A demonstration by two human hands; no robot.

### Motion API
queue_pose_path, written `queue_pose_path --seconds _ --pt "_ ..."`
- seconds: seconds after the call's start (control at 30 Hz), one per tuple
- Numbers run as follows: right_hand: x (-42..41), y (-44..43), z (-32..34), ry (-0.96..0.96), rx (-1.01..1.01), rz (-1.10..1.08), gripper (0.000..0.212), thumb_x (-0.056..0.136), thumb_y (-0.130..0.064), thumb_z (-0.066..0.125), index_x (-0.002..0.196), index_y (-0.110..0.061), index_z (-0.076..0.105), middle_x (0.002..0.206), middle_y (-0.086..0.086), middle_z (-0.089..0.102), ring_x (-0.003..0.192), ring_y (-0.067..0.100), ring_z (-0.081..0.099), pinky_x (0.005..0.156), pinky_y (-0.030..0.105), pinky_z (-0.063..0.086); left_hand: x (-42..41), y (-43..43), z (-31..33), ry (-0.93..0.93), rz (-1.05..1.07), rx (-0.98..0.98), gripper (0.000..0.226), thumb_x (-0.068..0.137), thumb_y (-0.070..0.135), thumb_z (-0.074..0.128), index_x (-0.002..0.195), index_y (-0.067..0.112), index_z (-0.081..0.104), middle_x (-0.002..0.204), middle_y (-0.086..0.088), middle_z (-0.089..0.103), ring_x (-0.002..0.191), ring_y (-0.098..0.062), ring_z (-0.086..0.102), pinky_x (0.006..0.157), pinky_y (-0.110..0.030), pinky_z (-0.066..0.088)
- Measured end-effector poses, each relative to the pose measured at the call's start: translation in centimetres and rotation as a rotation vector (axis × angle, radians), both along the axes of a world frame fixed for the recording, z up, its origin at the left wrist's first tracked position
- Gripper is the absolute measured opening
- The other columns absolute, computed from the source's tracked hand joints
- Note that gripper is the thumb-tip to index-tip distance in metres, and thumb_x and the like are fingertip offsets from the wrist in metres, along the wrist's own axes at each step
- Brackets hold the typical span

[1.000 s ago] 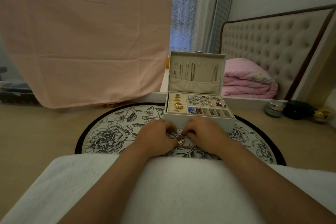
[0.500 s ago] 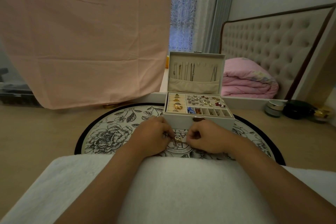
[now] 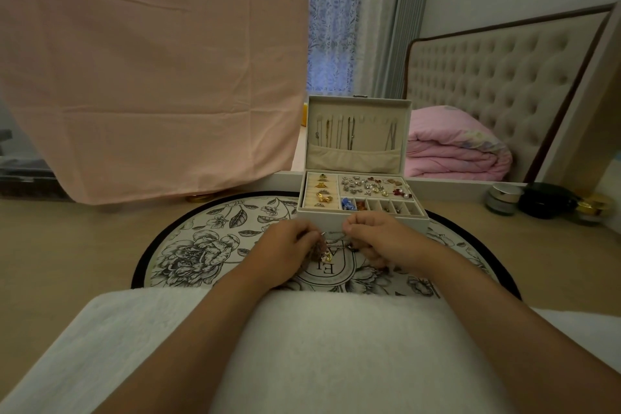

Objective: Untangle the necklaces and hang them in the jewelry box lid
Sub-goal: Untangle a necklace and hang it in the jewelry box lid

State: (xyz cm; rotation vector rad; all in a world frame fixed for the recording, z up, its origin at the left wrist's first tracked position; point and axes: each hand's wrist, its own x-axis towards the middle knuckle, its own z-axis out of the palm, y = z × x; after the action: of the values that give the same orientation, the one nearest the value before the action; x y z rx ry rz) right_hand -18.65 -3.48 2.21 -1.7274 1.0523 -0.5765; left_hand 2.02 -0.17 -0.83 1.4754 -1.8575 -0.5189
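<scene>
Both hands, left hand (image 3: 285, 254) and right hand (image 3: 381, 240), pinch a tangled clump of necklaces (image 3: 324, 250) just in front of the one open jewelry box (image 3: 363, 208) on the round floral mat (image 3: 208, 239). Five or so chains (image 3: 349, 133) hang in its upright lid (image 3: 358, 134). Three jars (image 3: 504, 199) stand at right.

Matt cream fabric lines the jewelry box lid (image 3: 358, 131), thin shiny metal necklaces (image 3: 336, 247) glint, the towel (image 3: 336, 346) looks fluffy white cloth, worktop (image 3: 67, 245) smooth pale wood.
</scene>
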Motion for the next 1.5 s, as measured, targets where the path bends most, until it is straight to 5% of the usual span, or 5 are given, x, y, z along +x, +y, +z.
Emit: queue_pose_path --seconds 0.4,0.57,0.77,1.13,1.5 --pt "-0.4 -0.8 0.3 0.158 -0.279 -0.095 0.015 0.094 -0.029 0.069 0.103 -0.022 0.078 0.097 -0.006 0.075 0.091 0.003 0.067 0.083 0.022 0.049 0.6 -0.3 0.8 0.462 0.233 0.078 0.026 0.105 0.013 0.038 0.088 0.014 0.058 0.06 0.003 0.053 0.049 -0.012 0.052 0.051 -0.024 0.04" --pt "-0.4 -0.8 0.2 0.269 -0.334 -0.094 0.017 0.096 -0.029 0.066 0.093 -0.02 0.08 0.067 -0.009 0.066 0.045 -0.006 0.049 0.051 0.014 0.039 1.9 0.0 0.4 -0.223 0.298 -0.009 0.019 0.104 0.028 0.041 0.098 0.026 0.059 0.081 0.009 0.061 0.073 -0.012 0.056 0.061 -0.029 0.037" --pt "0.0 -0.2 0.5 0.104 -0.282 -0.093 0.016 0.096 -0.024 0.066 0.088 -0.021 0.08 0.09 -0.007 0.076 0.088 0.003 0.068 0.079 0.02 0.048 1.7 0.0 0.1 -0.432 0.184 -0.072 0.023 0.095 0.02 0.056 0.109 0.029 0.072 0.111 0.004 0.058 0.108 -0.018 0.054 0.091 -0.035 0.049" --pt "-0.3 -0.5 1.1 0.039 -0.216 -0.173 0.035 0.099 -0.017 0.05 0.065 -0.016 0.055 0.052 -0.006 0.038 0.047 0.012 0.029 0.045 0.023 0.023 -0.7 0.8 0.5 0.361 -0.123 0.126 0.01 0.094 0.014 0.067 0.098 0.016 0.075 0.086 -0.002 0.078 0.085 -0.018 0.073 0.083 -0.025 0.057" --pt "0.5 0.2 0.7 0.419 -0.332 0.032 0.02 0.094 -0.034 0.061 0.084 -0.027 0.077 0.076 -0.012 0.068 0.071 0.004 0.06 0.068 0.025 0.047 -0.3 0.8 0.9 0.305 -0.106 0.071 0.012 0.096 0.018 0.063 0.098 0.016 0.075 0.089 0.001 0.076 0.087 -0.014 0.07 0.077 -0.017 0.054"
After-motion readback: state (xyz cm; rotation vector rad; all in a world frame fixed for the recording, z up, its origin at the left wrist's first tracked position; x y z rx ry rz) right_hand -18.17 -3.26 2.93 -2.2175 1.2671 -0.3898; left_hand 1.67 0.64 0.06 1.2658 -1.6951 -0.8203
